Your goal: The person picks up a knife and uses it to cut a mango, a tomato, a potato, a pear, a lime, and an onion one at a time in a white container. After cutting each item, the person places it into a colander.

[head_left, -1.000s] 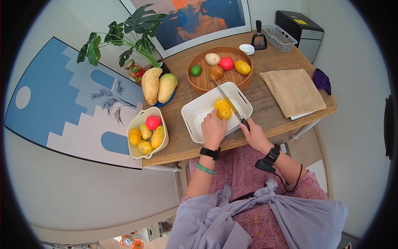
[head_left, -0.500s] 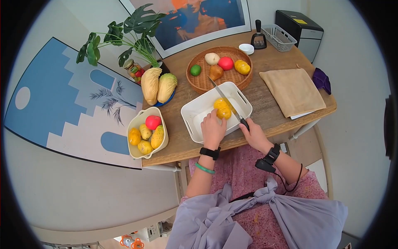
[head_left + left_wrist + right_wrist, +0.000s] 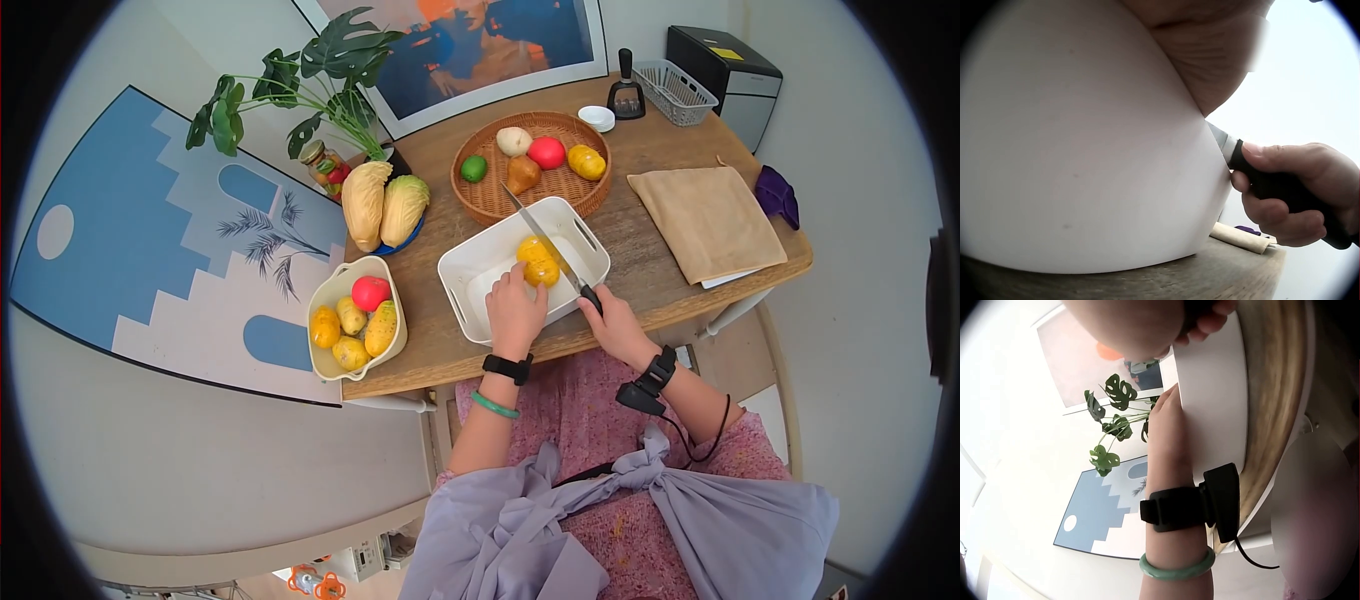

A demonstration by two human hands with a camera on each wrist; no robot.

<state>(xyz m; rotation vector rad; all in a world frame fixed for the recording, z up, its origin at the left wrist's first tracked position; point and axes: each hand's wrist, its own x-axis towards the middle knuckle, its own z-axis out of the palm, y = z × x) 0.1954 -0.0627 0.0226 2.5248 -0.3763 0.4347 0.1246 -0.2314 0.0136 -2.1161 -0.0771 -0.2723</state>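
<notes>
A white rectangular bin (image 3: 478, 272) with handle slots stands near the table's front edge. Inside it lies a yellow, lumpy fruit or vegetable (image 3: 540, 262), which the left hand (image 3: 516, 312) holds from the near left side with curved fingers. The right hand (image 3: 618, 330) grips the black handle of a knife (image 3: 545, 238), whose blade slants up and left over the bin, along the yellow item's right side. Whether the blade touches it, I cannot tell. In the left wrist view, the right hand (image 3: 1297, 187) is wrapped round the black handle (image 3: 1279, 187) beside the bin's white wall (image 3: 1085, 156).
Behind the bin is a round wicker tray (image 3: 484, 208) of produce. To the left stand a cream basket (image 3: 334, 372) with several yellow items and a red one, and two cabbages (image 3: 385, 212) on a blue plate. At the right lies a folded beige cloth (image 3: 705, 222).
</notes>
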